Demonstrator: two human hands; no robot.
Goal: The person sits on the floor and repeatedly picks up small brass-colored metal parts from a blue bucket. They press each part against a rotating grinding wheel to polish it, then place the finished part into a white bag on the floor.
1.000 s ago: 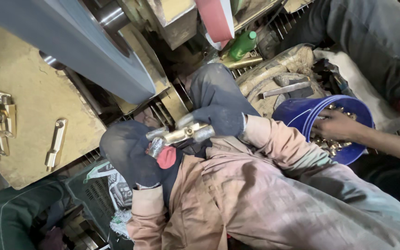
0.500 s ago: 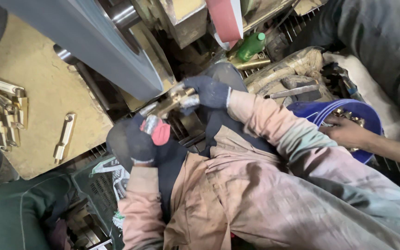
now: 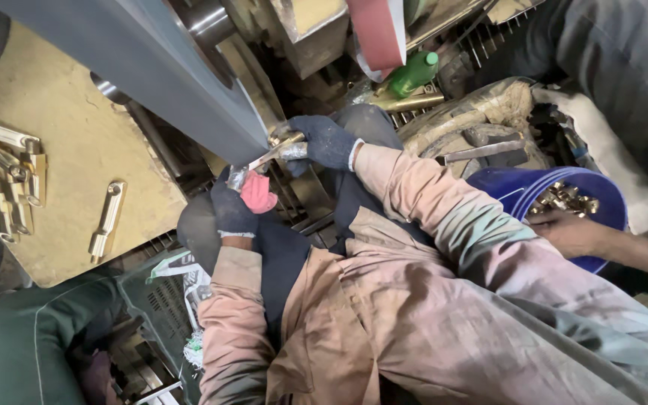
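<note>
Head view looks down on two gloved hands that share one long brass part. Left hand has its grip closed around the low end, with a pink rag tucked against the glove, likely to keep the fingers safe. Right hand has its grip closed on the top end. Holding both ends keeps the part from twisting. Its middle sits right up against the big grey belt, so it looks like the metal is being pressed there to be rubbed smooth.

More brass parts lie in a bunch on the tan counter to the left, well apart from the hands, perhaps set there out of the way. A green bottle lies up top near the machine. On the right, a blue bucket holds small shiny pieces, and another person's bare hand rests at its rim, close to those pieces.
</note>
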